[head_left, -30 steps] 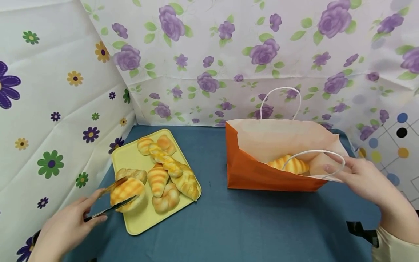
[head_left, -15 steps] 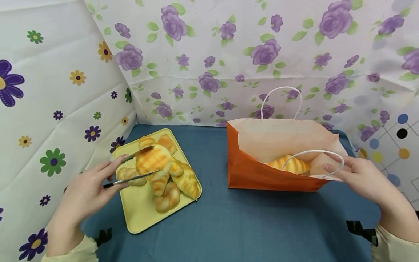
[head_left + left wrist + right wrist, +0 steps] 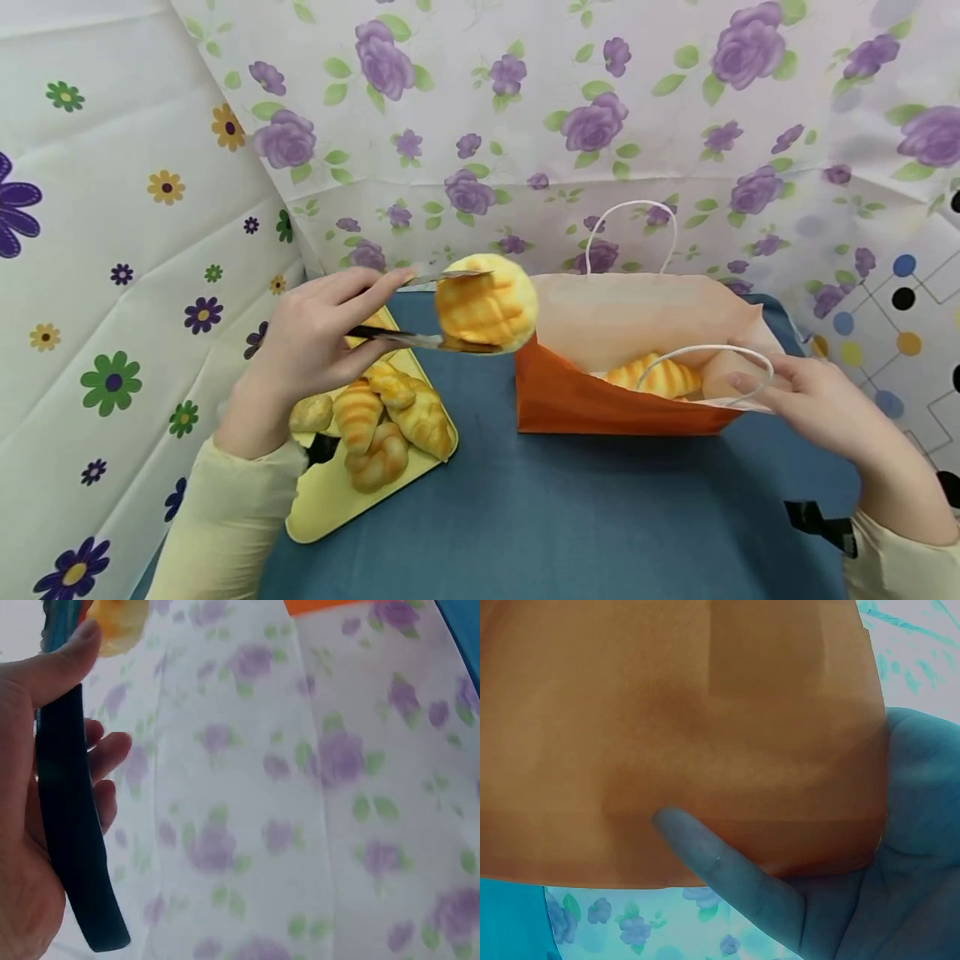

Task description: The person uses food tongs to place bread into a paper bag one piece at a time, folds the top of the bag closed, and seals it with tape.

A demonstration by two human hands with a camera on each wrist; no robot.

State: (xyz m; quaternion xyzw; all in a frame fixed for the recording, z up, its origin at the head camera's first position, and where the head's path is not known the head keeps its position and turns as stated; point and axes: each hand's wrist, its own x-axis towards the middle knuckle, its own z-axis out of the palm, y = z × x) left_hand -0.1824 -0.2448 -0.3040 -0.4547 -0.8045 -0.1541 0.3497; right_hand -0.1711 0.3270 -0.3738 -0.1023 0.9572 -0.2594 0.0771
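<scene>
Near the middle of the head view, the left hand has its grip closed around the tongs, which pinch a round bun up above the blue tabletop. Over on the right, the right hand pinches the right edge of the orange bag, with a stripy roll inside. At the lower left, more bread sits on a yellow tray.

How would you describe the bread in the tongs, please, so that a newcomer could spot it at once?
Find the orange paper bag on the blue cloth. Left of it, the left hand holds tongs. They grip the round bread, crisscross-patterned and held aloft, unlike the breads lying on the yellow tray.
</scene>
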